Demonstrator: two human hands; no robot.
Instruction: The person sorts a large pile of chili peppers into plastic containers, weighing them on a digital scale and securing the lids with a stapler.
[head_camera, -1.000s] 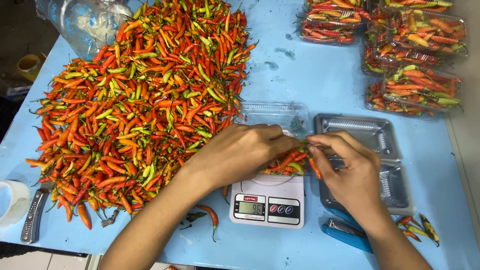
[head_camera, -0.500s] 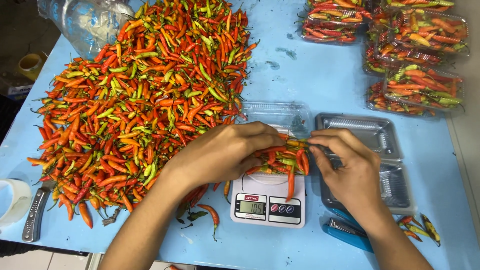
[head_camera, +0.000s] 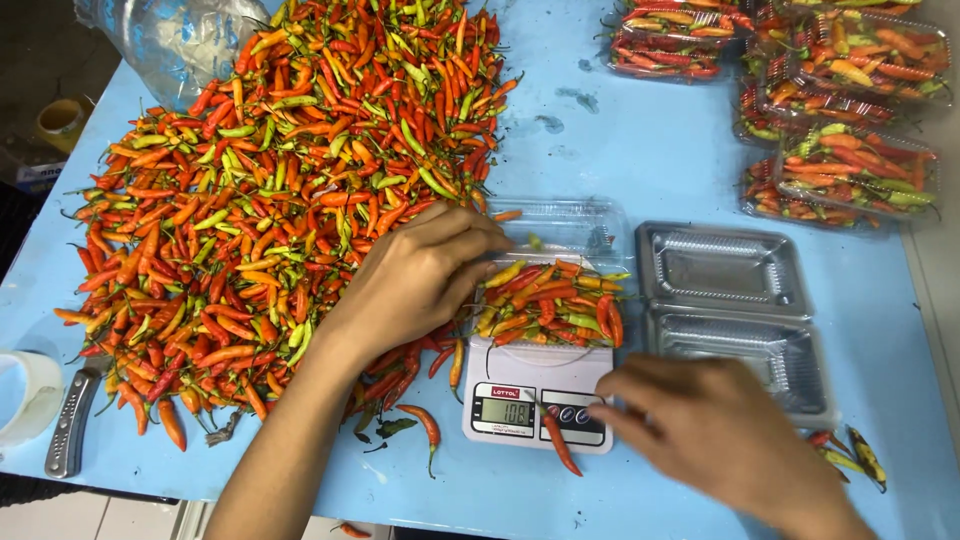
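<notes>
A white digital kitchen scale (head_camera: 500, 380) stands on the blue table (head_camera: 600, 130). On it sits a clear plastic tray heaped with red, orange and green chilies (head_camera: 550, 300), its hinged lid (head_camera: 560, 225) lying open behind. My left hand (head_camera: 420, 275) rests flat against the tray's left side, fingertips touching the chilies. My right hand (head_camera: 700, 425), blurred, hovers at the scale's front right corner with its fingers stretched out and nothing visible in them. One red chili (head_camera: 558, 445) lies across the scale's front edge, just left of those fingertips.
A big heap of loose chilies (head_camera: 290, 190) covers the table's left half. Two empty clear trays (head_camera: 720, 268) lie right of the scale, with several filled packs (head_camera: 860, 170) beyond them. A knife (head_camera: 70, 420) and a white roll (head_camera: 25, 395) sit at the front left, and a plastic bag (head_camera: 170, 35) at the back left.
My right hand has left the tray and drawn back toward the scale's front right. A red chili now lies on the scale's front. My left hand has slid to the tray's left side.
</notes>
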